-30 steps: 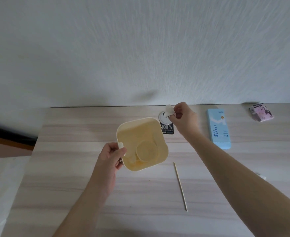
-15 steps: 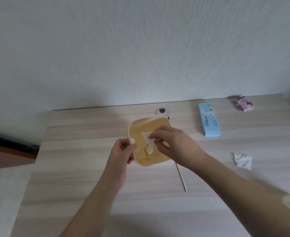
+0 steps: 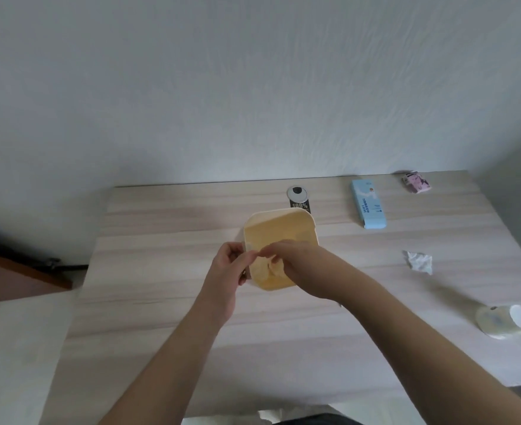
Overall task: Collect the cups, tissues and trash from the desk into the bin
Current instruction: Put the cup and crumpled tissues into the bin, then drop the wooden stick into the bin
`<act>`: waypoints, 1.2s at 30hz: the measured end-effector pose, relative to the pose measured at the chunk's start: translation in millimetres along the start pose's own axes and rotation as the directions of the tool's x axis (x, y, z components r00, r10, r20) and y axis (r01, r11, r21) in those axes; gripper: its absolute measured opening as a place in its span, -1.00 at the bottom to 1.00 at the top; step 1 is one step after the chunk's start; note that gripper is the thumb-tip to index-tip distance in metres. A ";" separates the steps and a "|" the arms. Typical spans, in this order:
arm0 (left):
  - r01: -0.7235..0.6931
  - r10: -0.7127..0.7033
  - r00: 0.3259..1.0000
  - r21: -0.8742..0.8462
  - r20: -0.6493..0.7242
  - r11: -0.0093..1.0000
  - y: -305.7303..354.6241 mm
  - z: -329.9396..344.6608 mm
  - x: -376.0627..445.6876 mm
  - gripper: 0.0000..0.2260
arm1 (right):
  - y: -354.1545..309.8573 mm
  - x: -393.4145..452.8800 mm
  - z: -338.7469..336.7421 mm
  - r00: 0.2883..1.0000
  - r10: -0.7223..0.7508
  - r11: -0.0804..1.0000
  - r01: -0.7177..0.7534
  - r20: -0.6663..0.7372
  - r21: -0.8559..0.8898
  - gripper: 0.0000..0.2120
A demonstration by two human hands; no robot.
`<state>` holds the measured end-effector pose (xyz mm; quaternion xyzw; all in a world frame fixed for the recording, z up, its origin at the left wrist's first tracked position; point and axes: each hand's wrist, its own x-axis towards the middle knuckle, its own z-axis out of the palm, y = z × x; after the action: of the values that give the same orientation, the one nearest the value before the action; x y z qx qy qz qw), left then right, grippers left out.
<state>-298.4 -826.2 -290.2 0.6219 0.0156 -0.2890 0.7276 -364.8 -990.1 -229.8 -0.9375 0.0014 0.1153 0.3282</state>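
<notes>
The left hand (image 3: 227, 273) grips the near-left rim of the yellow bin (image 3: 279, 233), thumb curled over the edge, holding it tilted above the desk (image 3: 161, 302). The right hand (image 3: 296, 262) reaches down inside the bin with its fingers bent; whether they still pinch anything cannot be told, since the fingertips are lost among pale shapes at the bottom.

Half a second ago that hand held a white tissue at the bin's mouth; now it sits deeper and the tissue no longer shows as a separate thing. The view has swung right too, bringing a lying cup (image 3: 504, 325) into sight at the near right, blurred.

A crumpled tissue (image 3: 418, 262) lies on the desk to the right, well apart from the bin. Farther off are a blue box (image 3: 368, 204) and a pink packet (image 3: 417, 183). A round grommet (image 3: 297, 193) sits just beyond the bin, beside a dark label that the bin partly covers. The stick seen earlier is hidden behind the right forearm.
</notes>
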 end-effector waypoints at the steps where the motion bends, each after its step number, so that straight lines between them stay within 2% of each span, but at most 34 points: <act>1: 0.001 -0.001 1.000 -0.005 -0.002 1.000 0.2 -2.9 -1.9 -0.92 | -1.7 -4.1 -1.7 0.998 0.006 1.000 -0.005 -0.067 0.016 -0.54; 5: 0.013 -0.013 1.000 -0.006 0.019 1.000 -0.8 -10.5 -8.0 -0.90 | 5.0 -25.7 -13.3 0.932 0.062 0.997 -0.045 -0.358 0.056 -0.62; 9: 0.019 -0.018 0.998 -0.009 0.053 1.000 -1.4 -13.1 -13.5 -0.81 | 24.8 -49.7 -23.0 0.794 0.185 0.983 -0.154 -0.580 0.103 -0.66; 12: 0.019 -0.019 0.997 0.004 0.078 1.000 -1.7 -13.9 -17.0 -0.75 | 46.3 -63.5 -20.9 0.679 0.338 0.940 -0.275 -0.652 0.201 -0.67; 14: 0.016 -0.017 0.997 0.013 0.080 1.000 -1.8 -13.3 -18.3 -0.74 | 63.4 -68.3 -15.8 0.626 0.444 0.894 -0.363 -0.641 0.264 -0.71; 15: 0.014 -0.015 0.997 0.017 0.077 1.000 -1.5 -12.3 -18.8 -0.74 | 72.3 -69.2 -12.0 0.622 0.475 0.877 -0.387 -0.623 0.283 -0.74; 19: -0.002 0.000 0.998 0.037 0.063 0.999 -0.8 -7.9 -19.0 -0.78 | 103.9 -63.1 10.5 0.661 0.542 0.840 -0.453 -0.519 0.300 -0.86; 23: -0.016 0.013 0.999 0.074 0.037 0.997 -5.9 -2.4 -12.8 -0.93 | 128.5 -47.3 34.5 0.721 0.571 0.821 -0.496 -0.392 0.284 -0.84; 25: -0.011 0.010 1.000 0.071 0.017 0.997 -9.6 2.2 -11.0 -0.91 | 141.5 -39.3 45.4 0.747 0.582 0.812 -0.520 -0.321 0.263 -0.80; 27: 0.004 -0.004 1.000 0.061 -0.002 0.998 -12.1 7.5 -10.9 -0.81 | 155.1 -32.0 55.8 0.758 0.609 0.792 -0.561 -0.235 0.242 -0.75; 29: 0.022 -0.020 0.999 0.070 -0.025 0.997 -15.0 12.9 -10.6 -0.74 | 169.2 -25.7 66.3 0.763 0.628 0.776 -0.599 -0.152 0.196 -0.67; 32: 0.021 -0.016 0.997 0.074 -0.074 0.997 -22.4 19.4 -9.1 -0.85 | 186.3 -20.3 82.4 0.765 0.639 0.769 -0.637 -0.075 0.052 -0.56; 36: 0.037 -0.025 0.991 0.088 -0.133 0.995 -28.7 26.9 -8.1 -0.92 | 201.5 -12.5 101.2 0.779 0.624 0.770 -0.627 -0.063 -0.118 -0.58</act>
<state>-326.8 -849.2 -306.7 0.6714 0.0603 -0.2592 0.6917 -414.5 -1086.8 -427.7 -0.9044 0.3087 0.2083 0.2083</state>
